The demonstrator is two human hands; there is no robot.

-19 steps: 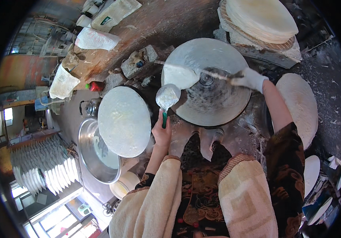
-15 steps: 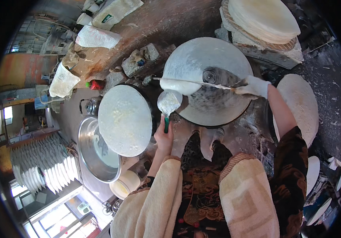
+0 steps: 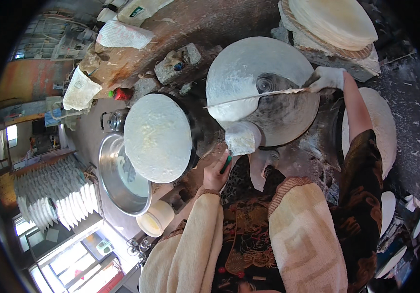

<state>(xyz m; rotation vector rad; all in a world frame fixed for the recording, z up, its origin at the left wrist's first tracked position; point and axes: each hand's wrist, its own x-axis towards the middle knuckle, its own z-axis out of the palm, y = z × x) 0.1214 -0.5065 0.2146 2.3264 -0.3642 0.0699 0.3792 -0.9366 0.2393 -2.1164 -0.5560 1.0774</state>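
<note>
My left hand is closed round the green handle of a ladle, whose batter-smeared bowl sits at the near edge of a large round griddle. In its white glove, my right hand grips one end of a long thin scraper at the griddle's right side. The scraper reaches leftward across the surface, along the far edge of a thick patch of white batter. A thin pale layer covers the far part of the griddle, while the near right part is dark and bare.
At left, a round white pancake covers another griddle, beside a steel basin of white liquid and a white bucket. Another pale round lies at right. Stacked pancakes rest on a woven tray at far right.
The ladle has moved right and toward me, tilting over the griddle's near edge. My right hand has moved farther away and right, swinging the scraper to a new slant. The view has shifted slightly.
</note>
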